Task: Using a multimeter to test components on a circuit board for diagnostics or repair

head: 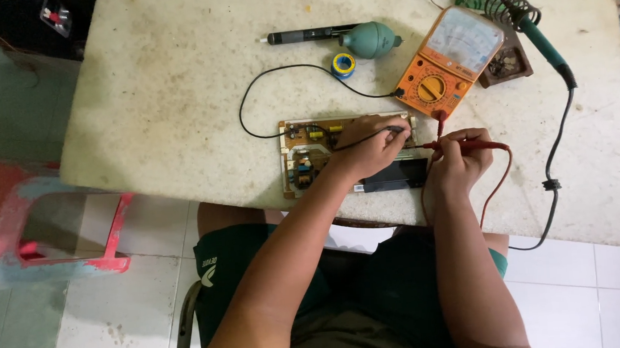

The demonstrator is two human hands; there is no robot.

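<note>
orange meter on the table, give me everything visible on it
The orange meter is a flat rectangular analogue tester lying face up and turned at an angle on the pale table. It has a wide pale dial window at its far end and a round selector knob below it. The casing looks like plastic. A black lead and a red lead run from its near edge. Each hand, the left hand and the right hand, holds one probe over the circuit board.

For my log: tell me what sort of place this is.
Probably a home electronics-repair bench: an orange analog multimeter, a soldering iron in its coil stand, and a circuit board on a worn table.
</note>
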